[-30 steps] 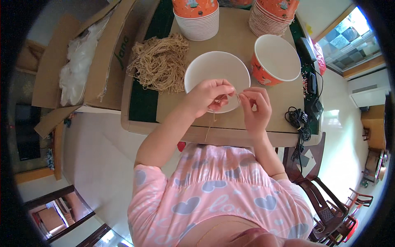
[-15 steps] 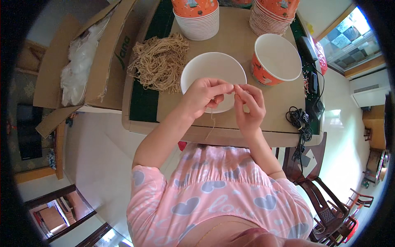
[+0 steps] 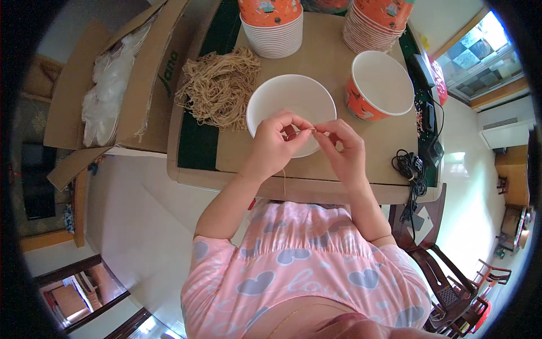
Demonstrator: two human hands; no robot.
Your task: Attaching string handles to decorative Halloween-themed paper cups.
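Observation:
My left hand (image 3: 275, 141) and my right hand (image 3: 343, 148) meet fingertip to fingertip above the near part of a white paper tub (image 3: 291, 91). Both are pinched on a thin tan string (image 3: 284, 182), whose loose end dangles below my left hand. Exactly how the string runs between the fingertips is too small to make out. Left of the tub lies a tangled heap of the same tan string (image 3: 221, 87). To the right stands an orange printed paper tub (image 3: 382, 83), upright with its white inside showing.
Two stacks of orange-and-white paper tubs, one on the left (image 3: 272, 38) and one on the right (image 3: 375, 25), stand at the table's far side. An open cardboard box (image 3: 148, 85) with white plastic bags is at the left. Black cables (image 3: 414, 169) lie along the table's right edge.
Both hands have come slightly nearer to me, with the pinched fingertips lower and a little further left. The dangling string end has shifted left and hangs straighter.

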